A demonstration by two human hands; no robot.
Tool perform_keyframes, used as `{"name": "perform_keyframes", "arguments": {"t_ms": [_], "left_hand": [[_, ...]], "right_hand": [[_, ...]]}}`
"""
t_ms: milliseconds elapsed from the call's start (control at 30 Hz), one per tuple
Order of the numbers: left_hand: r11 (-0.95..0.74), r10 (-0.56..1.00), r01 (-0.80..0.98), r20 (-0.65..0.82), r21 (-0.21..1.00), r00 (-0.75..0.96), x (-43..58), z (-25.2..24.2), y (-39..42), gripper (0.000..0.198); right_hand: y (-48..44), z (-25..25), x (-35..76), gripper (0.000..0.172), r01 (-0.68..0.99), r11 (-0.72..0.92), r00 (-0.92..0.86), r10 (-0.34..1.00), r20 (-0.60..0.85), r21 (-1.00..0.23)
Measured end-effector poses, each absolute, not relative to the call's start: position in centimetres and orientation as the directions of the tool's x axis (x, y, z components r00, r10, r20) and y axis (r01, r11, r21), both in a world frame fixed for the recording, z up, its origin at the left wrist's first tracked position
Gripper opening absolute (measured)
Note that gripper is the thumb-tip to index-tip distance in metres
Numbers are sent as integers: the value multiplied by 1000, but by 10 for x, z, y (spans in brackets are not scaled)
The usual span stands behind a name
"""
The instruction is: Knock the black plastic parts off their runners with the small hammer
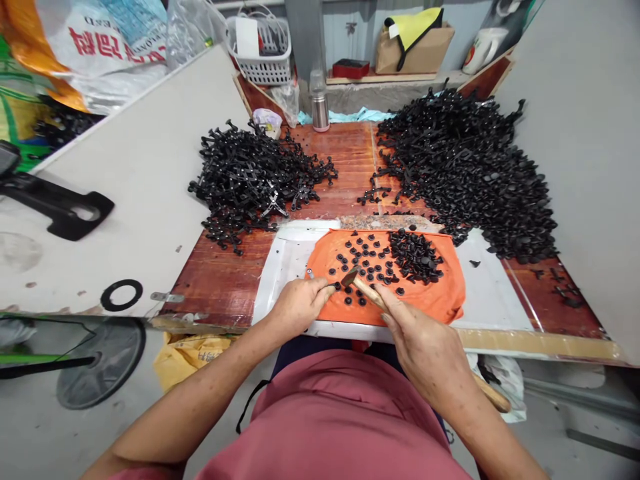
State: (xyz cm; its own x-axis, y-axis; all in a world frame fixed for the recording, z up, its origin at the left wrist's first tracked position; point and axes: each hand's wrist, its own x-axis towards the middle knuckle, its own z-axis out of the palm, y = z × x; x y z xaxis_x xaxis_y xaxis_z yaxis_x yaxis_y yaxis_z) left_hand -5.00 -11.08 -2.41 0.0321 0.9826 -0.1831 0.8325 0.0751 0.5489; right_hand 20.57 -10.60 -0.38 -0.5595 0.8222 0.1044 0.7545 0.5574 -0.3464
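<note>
My right hand [425, 347] is closed round the wooden handle of a small hammer [367, 291], whose metal head rests low over the orange cloth [445, 293]. My left hand [299, 305] pinches a small black part [338, 286] at the cloth's left edge, right beside the hammer head. Several small black round parts [370, 260] lie scattered on the cloth, with a denser heap [415, 257] towards its right. The cloth lies on a white board [285, 260].
Two big piles of black plastic pieces sit on the wooden table: one at left [250, 180], a larger one at right [470, 173]. A metal flask [320, 110], a white basket [263, 50] and a cardboard box [415, 50] stand at the back. Grey panels flank both sides.
</note>
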Motion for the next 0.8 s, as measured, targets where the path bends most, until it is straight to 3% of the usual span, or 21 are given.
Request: {"name": "perform_keyframes", "arguments": {"t_ms": [133, 267, 400, 633, 800], "left_hand": [[73, 982, 817, -182, 572, 40, -50, -25, -110, 34], [77, 979, 822, -198, 564, 44, -50, -28, -111, 31], [65, 982, 809, -183, 584, 53, -51, -30, -112, 33], [79, 980, 816, -194, 572, 42, -51, -30, -113, 33], [88, 990, 717, -138, 692, 11, -54, -25, -124, 26]], "right_hand": [[-109, -4, 199, 58, 744, 582, -558, 812, 173, -328], [-112, -12, 194, 62, 769, 601, -588, 799, 128, -219], [-112, -14, 196, 67, 762, 581, -555, 814, 174, -286], [-107, -12, 188, 77, 799, 596, -595, 803, 39, -79], [-108, -15, 187, 81, 801, 597, -593, 802, 72, -45]]}}
